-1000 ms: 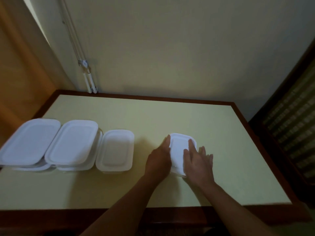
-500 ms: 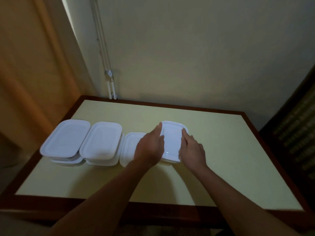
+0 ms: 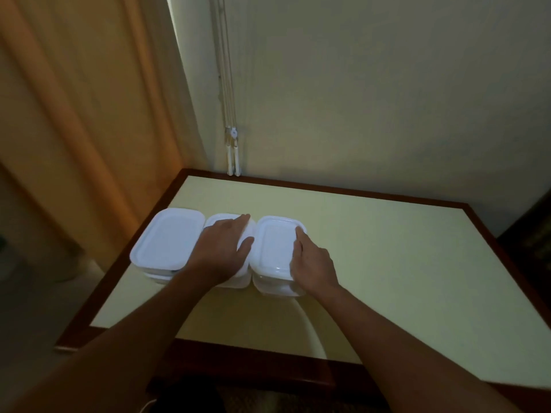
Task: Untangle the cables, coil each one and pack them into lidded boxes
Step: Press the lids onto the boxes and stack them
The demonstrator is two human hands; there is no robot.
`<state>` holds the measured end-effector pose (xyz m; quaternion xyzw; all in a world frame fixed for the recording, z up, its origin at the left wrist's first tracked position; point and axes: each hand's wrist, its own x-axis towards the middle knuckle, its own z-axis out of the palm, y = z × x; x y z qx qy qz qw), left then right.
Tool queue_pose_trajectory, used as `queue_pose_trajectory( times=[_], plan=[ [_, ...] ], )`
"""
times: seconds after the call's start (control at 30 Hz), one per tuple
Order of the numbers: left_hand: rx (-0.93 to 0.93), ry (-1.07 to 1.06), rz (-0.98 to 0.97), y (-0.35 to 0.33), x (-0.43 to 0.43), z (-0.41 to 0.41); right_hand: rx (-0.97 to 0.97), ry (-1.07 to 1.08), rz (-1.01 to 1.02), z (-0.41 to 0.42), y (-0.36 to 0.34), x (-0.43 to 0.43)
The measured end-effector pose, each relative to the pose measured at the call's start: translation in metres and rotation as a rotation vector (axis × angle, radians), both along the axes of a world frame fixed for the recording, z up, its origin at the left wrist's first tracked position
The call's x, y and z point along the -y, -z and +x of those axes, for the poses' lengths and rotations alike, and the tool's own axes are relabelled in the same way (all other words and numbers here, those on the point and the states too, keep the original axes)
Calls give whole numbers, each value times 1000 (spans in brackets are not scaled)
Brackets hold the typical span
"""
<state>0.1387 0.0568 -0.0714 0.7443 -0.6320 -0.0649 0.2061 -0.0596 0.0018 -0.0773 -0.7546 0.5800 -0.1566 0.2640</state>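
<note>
Three white lidded boxes stand in a row on the left part of the table (image 3: 387, 278). The left box (image 3: 167, 242) tops a stack of two. My left hand (image 3: 223, 251) rests flat on the lid of the middle box (image 3: 222, 220), fingers straight. The right box (image 3: 272, 245) sits on top of another clear box (image 3: 277, 286). My right hand (image 3: 310, 263) lies along its right edge, fingers touching the lid. No cable shows on the table.
The table has a dark wooden rim (image 3: 298, 374) and a pale top. White blind cords (image 3: 232, 156) hang at the wall behind it. An orange curtain (image 3: 74, 129) hangs on the left, with floor below it.
Both hands carried the small box leftward from the table's middle onto the third box in the row. My left hand then shifted onto the middle box. The view swung left.
</note>
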Motion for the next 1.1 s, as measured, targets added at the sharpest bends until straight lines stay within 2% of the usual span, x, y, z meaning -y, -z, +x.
queue_pose_trajectory(
  times=[0.2, 0.43, 0.57, 0.73, 0.8, 0.97, 1.1],
  plan=[
    [136, -114, 55, -4, -17, 43, 30, 11, 103, -6, -3, 1],
    [123, -163, 85, -8, -42, 80, 47, 14, 210, -4, -6, -2],
    [-33, -329, 120, -2, -60, 103, 78, 36, 227, -5, -4, -3],
    [-432, -396, 90, -2, -69, 104, 148, 59, 232, -9, -6, -2],
    [-528, -387, 94, -4, -69, 99, 175, 67, 223, -10, -6, -2],
    [-550, -319, 153, -4, -61, 79, 216, 161, 137, -23, 1, -2],
    [-571, -278, 136, 0, -42, 44, 73, 169, 60, -53, 2, 1]
  ],
)
